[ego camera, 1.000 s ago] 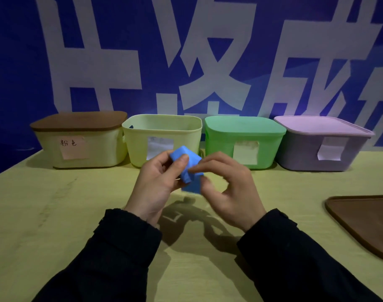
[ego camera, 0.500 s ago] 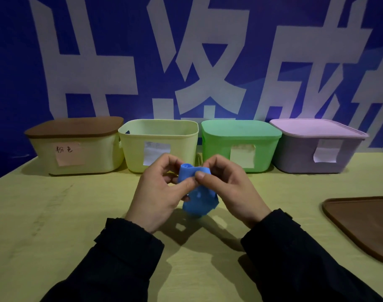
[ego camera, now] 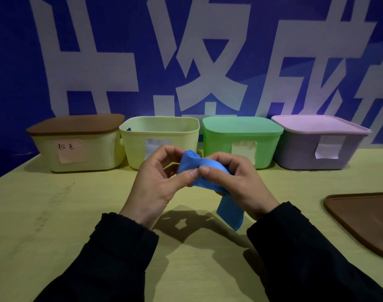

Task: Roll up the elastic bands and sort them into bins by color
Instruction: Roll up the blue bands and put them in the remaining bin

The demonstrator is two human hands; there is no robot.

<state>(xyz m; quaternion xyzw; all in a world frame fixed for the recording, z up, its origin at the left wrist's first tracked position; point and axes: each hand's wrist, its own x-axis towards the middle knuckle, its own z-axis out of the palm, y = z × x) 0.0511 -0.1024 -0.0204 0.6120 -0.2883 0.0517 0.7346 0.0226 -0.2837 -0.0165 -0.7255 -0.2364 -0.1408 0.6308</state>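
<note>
Table (ego camera: 55,214) yellow-green; wall (ego camera: 16,62) blue, white-lettered

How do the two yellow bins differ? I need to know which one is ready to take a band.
The left yellow bin wears a brown lid and a pink handwritten label; the second yellow bin is open, with a white label partly hidden by the left hand. Both share colour, shape and the back row.

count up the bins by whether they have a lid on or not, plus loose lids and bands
Bins with a lid on: 3 (brown-lidded bin, green bin, purple bin)
Bins without a lid: 1 (open yellow bin)
Loose lids on the table: 1 (brown lid)
Elastic bands: 1 (blue band, held in both hands)
Total: 6
</note>
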